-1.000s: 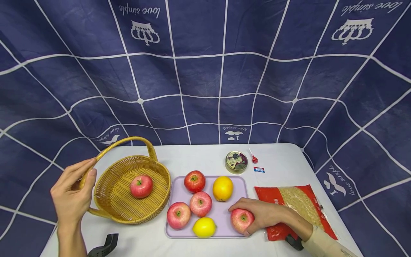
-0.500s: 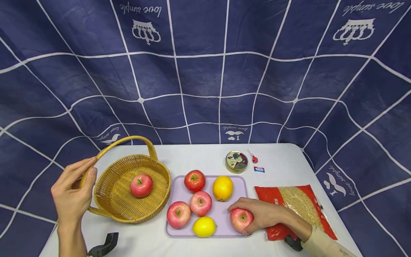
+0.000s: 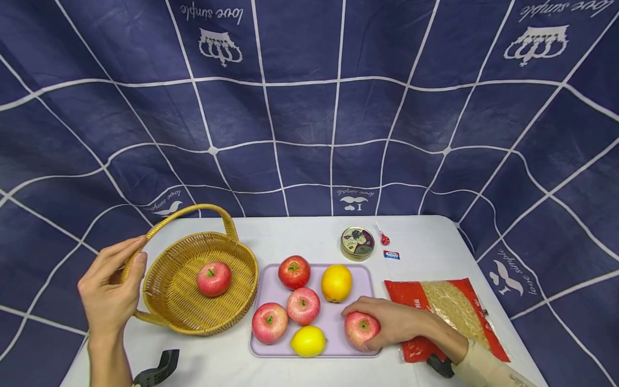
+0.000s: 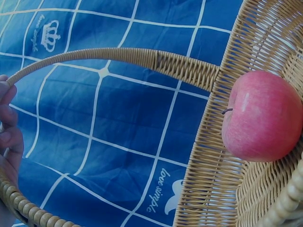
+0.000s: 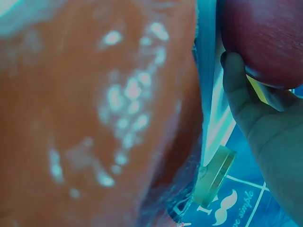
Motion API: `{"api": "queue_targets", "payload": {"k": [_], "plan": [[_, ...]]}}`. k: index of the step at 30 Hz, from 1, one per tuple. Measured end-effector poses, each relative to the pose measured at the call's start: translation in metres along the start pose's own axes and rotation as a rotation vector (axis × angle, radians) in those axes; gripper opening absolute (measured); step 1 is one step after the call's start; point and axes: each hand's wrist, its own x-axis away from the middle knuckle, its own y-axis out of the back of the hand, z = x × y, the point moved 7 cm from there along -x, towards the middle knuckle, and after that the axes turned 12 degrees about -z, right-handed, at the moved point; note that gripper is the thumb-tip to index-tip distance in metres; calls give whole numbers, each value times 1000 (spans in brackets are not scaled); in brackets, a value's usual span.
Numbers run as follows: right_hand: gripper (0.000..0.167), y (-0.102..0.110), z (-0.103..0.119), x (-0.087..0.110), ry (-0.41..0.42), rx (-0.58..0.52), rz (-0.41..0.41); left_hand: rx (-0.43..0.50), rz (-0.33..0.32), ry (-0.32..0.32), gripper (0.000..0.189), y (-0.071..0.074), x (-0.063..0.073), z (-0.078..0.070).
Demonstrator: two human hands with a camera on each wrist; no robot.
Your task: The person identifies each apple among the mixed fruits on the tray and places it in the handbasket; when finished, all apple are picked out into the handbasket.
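Observation:
My left hand (image 3: 110, 285) grips the arched handle of a round wicker basket (image 3: 200, 322), its fingers and thumb curled over the top. Inside the basket lies one apple (image 3: 214, 279), which fills the right side of the left wrist view. At the right end of a lilac tray (image 3: 333, 334), my right hand (image 3: 387, 321) holds another apple (image 3: 359, 330) between thumb and fingers. The same apple (image 5: 267, 40) shows at the top right of the right wrist view. Also on the tray are three apples (image 3: 303, 306), an orange (image 3: 336, 283) and a lemon (image 3: 308, 342).
A red bag of pasta (image 3: 450, 309) lies right of the tray, partly beneath my right forearm. Behind the tray stand a round tin (image 3: 357, 243), a red lollipop (image 3: 384, 238) and a small blue-red packet (image 3: 391, 255). A blue checked cloth (image 3: 309, 113) hangs behind the table.
My right hand and the apple in it have shifted slightly to the left. The left hand stays on the basket handle.

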Motion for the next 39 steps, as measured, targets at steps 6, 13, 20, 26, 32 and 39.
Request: {"api": "queue_targets", "payload": {"k": [6, 13, 20, 26, 32, 39], "plan": [[65, 3, 5, -2, 12, 7, -11, 3, -1, 0, 21, 0, 0, 0], [58, 3, 11, -4, 42, 16, -18, 0, 0, 0, 21, 1, 0, 0], [58, 2, 16, -6, 61, 25, -16, -6, 3, -2, 21, 0, 0, 0], [58, 0, 20, -10, 85, 17, -17, -13, 1, -4, 21, 0, 0, -1], [58, 2, 29, -13, 130, 22, -30, -18, 4, 1, 21, 0, 0, -1], [57, 1, 31, -17, 107, 4, -11, -37, 11, 0, 22, 0, 0, 0]]}}
